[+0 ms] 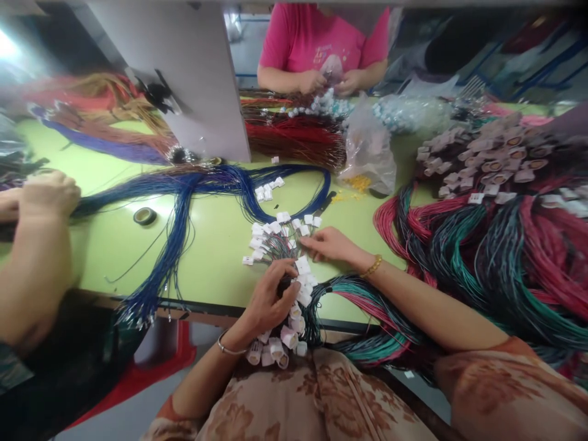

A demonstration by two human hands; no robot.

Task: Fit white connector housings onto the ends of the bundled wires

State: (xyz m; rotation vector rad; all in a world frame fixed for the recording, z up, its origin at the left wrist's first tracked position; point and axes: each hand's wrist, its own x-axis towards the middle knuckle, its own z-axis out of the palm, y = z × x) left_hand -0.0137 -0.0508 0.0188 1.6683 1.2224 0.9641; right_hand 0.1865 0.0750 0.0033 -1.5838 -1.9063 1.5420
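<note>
My left hand point(273, 293) curls around a bundle of thin wires that end in white plastic connectors point(301, 288). Larger white connectors point(275, 349) hang below it at the table edge, over my lap. My right hand point(333, 245) reaches in from the right, thumb and fingertips pinched together beside a fanned cluster of small white connectors point(260, 236). What lies between those fingertips is too small to make out. From the bundle a hank of black, green and red wires point(353, 291) runs off to the right beneath my right forearm.
Blue wires point(179, 226) spread over the green table point(215, 257), near a black tape roll point(144, 216). On the right are piled red, green and black wire hanks point(482, 251). A plastic bag point(370, 144) stands behind. Co-workers' hands show at left and across the table.
</note>
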